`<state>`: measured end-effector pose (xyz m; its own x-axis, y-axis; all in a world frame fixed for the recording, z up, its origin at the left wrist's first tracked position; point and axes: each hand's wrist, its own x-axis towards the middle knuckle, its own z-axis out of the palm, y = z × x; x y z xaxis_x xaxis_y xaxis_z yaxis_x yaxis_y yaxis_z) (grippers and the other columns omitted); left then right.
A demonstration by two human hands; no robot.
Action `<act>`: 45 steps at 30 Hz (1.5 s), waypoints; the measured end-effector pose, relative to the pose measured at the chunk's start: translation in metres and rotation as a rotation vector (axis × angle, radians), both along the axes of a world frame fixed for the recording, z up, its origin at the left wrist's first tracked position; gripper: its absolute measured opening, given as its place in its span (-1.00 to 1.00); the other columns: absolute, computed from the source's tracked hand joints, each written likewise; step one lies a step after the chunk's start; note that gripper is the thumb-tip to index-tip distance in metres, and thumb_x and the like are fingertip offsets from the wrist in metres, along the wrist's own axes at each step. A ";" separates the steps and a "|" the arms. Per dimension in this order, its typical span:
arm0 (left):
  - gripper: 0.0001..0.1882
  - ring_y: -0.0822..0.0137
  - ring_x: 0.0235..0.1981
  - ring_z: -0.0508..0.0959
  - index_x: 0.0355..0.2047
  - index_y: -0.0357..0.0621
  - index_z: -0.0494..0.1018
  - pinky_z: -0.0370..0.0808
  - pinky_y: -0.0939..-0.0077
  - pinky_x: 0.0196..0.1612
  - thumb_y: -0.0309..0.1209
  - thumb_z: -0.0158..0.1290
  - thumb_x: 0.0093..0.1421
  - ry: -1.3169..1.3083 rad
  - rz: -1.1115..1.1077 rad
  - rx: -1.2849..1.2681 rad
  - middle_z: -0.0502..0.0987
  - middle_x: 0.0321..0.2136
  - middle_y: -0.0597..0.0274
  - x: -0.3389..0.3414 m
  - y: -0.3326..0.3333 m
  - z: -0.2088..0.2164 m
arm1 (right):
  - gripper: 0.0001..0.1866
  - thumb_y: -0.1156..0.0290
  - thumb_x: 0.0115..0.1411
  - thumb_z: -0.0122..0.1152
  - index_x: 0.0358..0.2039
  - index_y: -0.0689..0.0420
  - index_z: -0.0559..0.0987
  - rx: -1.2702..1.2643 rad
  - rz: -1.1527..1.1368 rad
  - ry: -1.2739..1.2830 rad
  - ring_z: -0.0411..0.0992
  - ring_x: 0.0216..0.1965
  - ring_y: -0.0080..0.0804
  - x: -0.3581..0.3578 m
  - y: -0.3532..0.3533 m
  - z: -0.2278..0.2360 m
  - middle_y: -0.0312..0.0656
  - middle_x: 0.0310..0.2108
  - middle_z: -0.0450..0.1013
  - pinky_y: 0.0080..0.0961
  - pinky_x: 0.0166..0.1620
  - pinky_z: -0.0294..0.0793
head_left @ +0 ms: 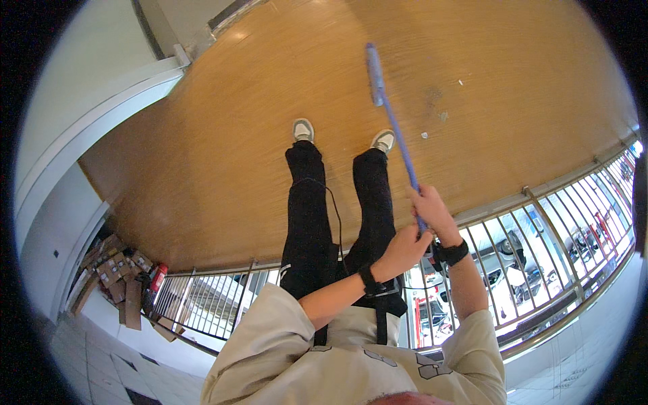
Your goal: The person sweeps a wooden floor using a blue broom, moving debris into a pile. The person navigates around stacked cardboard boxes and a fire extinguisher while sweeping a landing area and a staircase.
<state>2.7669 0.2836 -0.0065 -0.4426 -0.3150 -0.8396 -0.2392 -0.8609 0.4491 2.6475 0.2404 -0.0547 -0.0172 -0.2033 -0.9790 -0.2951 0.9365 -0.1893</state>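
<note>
Both of my hands grip the long blue handle point(401, 142) of a floor tool. My right hand point(434, 210) is closed round the shaft. Nearer my body, my left hand point(403, 252) is closed at the upper end, just below my right hand in the picture. The handle slants forward and slightly left to a long, narrow blue-grey head point(375, 75) at the floor, beyond my right shoe. Whether this head is a broom's or a mop's, I cannot tell. Black bands circle both wrists.
Small white scraps point(424, 136) and a greyish patch point(433, 101) mark the brown floor point(223, 162). A metal railing point(574, 260) runs behind me and to the right, above a lower level. Cardboard boxes point(116, 271) and a red extinguisher-like cylinder point(159, 277) stand lower left. A dark cable hangs before my legs.
</note>
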 end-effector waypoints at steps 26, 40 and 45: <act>-0.66 0.27 -0.61 0.47 -0.54 -0.37 0.39 0.40 0.34 -0.47 -0.29 -0.13 0.19 -0.230 0.162 -0.068 0.45 -0.67 0.17 0.080 -0.153 -0.094 | -0.68 0.17 0.10 0.24 -0.55 0.18 0.50 0.142 -0.172 -0.290 0.26 -0.65 -0.67 0.107 -0.141 -0.122 -0.38 -0.67 0.34 -0.66 -0.58 0.21; -0.62 0.08 -0.40 0.54 -0.22 -0.35 0.40 0.45 0.31 -0.34 -0.21 -0.19 0.28 0.379 0.049 -0.488 0.51 -0.47 -0.07 -0.129 -0.294 0.059 | -0.68 0.05 0.16 0.14 -0.42 0.07 0.51 0.054 -0.411 0.148 0.17 -0.75 -0.68 -0.296 -0.150 -0.058 -0.50 -0.74 0.21 -0.69 -0.68 0.09; -0.47 -0.02 -0.29 0.50 -0.11 -0.24 0.38 0.48 0.16 -0.22 -0.03 -0.37 0.35 0.814 0.392 -0.278 0.48 -0.25 -0.16 -0.102 -0.360 0.167 | -0.66 0.05 0.20 0.10 -0.41 0.10 0.51 0.032 -0.559 0.208 0.17 -0.78 -0.68 -0.341 -0.137 -0.059 -0.48 -0.75 0.22 -0.69 -0.70 0.10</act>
<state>2.6645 -0.0763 0.1602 -0.6801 -0.7078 -0.1913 0.5218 -0.6505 0.5519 2.3060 0.1031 -0.1140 -0.3049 -0.0786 -0.9491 0.2163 0.9648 -0.1494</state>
